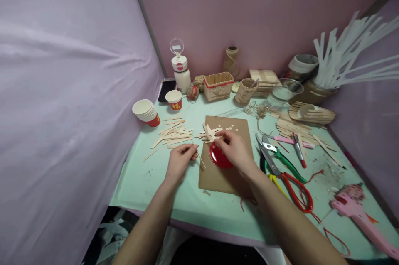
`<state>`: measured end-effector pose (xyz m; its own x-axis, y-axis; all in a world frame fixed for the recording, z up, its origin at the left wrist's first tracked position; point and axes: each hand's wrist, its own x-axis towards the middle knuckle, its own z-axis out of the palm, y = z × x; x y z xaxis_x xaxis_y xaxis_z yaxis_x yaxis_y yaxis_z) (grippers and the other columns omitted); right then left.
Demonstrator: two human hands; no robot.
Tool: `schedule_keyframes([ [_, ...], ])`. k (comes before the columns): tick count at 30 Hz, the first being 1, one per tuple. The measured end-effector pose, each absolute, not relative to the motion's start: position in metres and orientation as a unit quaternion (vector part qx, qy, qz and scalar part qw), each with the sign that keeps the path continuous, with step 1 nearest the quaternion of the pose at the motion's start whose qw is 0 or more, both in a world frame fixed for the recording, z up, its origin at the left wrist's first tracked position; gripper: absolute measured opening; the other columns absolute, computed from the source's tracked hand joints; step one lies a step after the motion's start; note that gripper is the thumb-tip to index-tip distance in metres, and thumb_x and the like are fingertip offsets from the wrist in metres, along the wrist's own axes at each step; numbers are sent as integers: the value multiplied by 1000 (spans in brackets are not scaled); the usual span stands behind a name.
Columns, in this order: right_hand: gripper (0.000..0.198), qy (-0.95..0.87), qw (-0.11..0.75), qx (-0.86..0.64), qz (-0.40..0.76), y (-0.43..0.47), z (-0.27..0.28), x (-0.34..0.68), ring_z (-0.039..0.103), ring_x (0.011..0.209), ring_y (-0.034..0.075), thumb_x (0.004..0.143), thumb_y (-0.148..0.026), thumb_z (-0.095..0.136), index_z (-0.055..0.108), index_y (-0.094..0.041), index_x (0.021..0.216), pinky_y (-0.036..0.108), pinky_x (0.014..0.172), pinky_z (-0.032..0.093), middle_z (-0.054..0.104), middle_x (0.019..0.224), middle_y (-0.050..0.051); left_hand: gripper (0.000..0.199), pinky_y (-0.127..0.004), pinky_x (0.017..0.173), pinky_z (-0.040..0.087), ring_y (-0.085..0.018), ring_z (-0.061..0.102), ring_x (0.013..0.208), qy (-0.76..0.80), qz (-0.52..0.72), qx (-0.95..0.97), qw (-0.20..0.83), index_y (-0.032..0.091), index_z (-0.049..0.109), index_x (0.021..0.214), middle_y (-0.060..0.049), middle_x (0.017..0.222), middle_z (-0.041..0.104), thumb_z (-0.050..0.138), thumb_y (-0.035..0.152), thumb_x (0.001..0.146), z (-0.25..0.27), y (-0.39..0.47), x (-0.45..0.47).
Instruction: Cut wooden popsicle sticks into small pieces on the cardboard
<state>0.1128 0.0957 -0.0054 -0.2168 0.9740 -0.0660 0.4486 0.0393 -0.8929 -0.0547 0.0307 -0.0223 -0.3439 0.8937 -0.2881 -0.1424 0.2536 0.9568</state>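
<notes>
Lilac cloth (68, 99) hangs on the left and a dull pink wall (249, 20) closes the far side of a pale green counter (134, 177). A sheet of brown cardboard (213, 180) lies near the middle, with a glossy red disc (216, 157) on it. The left hand (180, 160), just left of the cardboard, has its fingers closed on a thin stick (201, 158), which slants down to the right over the cardboard's left edge. The right hand (235, 153) is above the disc, partly covering it; its fingers are bent beside a cluster of crossed wooden pieces (207, 133) at the cardboard's far left, and I cannot tell whether they grip anything. Loose flat sticks (174, 135) lie heaped to the left, with stacked paper cups (146, 111) beyond them. At the far side stand a white bottle (183, 81) and a rectangular wooden box (218, 92) with a red band. On the right lie red-handled shears (273, 166), a marker (299, 152) and, nearer, a pink glue gun (358, 215).
</notes>
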Motion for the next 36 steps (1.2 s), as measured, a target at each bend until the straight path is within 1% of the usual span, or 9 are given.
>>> schedule_keyframes([
  [2,18,-664,292,-563,396,112,-6,104,62,72,18,79,-23,57,68,-16,91,28,69,43,71,78,5,25,-20,54,41,-7,51,53,616,537,291,497,13,71,71,0,57,61,76,38,68,-28,34,-60],
  [5,15,-681,266,-581,358,125,-11,94,61,72,18,81,-24,55,67,-16,85,28,66,40,71,78,6,26,-18,53,39,-6,50,52,585,553,251,537,13,73,73,0,57,60,77,38,66,-30,35,-64],
  [8,12,-698,241,-590,327,128,-16,89,60,70,18,81,-23,55,66,-17,80,27,65,38,70,75,5,28,-17,55,40,-6,52,56,541,571,200,584,12,74,75,-1,60,60,80,37,63,-28,33,-67],
  [12,13,-716,212,-598,292,128,-18,87,59,68,17,82,-25,56,66,-18,76,27,63,36,69,72,4,31,-15,56,42,-6,54,60,502,585,143,621,11,75,79,-2,65,61,82,36,60,-26,30,-71],
  [17,18,-741,186,-594,252,128,-14,87,58,69,18,84,-26,54,67,-18,75,27,63,34,68,70,5,32,-15,55,42,-6,54,60,484,591,126,632,11,75,81,-2,66,61,81,35,62,-28,29,-74],
  [23,26,-766,152,-589,209,126,-11,90,58,66,20,88,-24,49,69,-18,72,29,59,29,68,69,9,31,-16,57,42,-6,54,63,487,591,137,628,11,75,84,-3,69,62,80,34,65,-30,29,-75],
  [28,27,-765,142,-597,194,125,-12,96,58,65,20,89,-23,48,70,-17,75,29,58,29,69,71,10,33,-17,56,41,-7,54,63,498,582,140,627,11,74,85,-2,67,61,79,36,64,-31,28,-75],
  [36,23,-766,147,-600,179,127,-8,106,63,75,22,88,-21,49,72,-19,87,28,63,33,73,83,9,33,-18,56,37,-7,53,64,508,575,153,623,12,74,86,-1,66,59,78,37,66,-32,28,-75],
])
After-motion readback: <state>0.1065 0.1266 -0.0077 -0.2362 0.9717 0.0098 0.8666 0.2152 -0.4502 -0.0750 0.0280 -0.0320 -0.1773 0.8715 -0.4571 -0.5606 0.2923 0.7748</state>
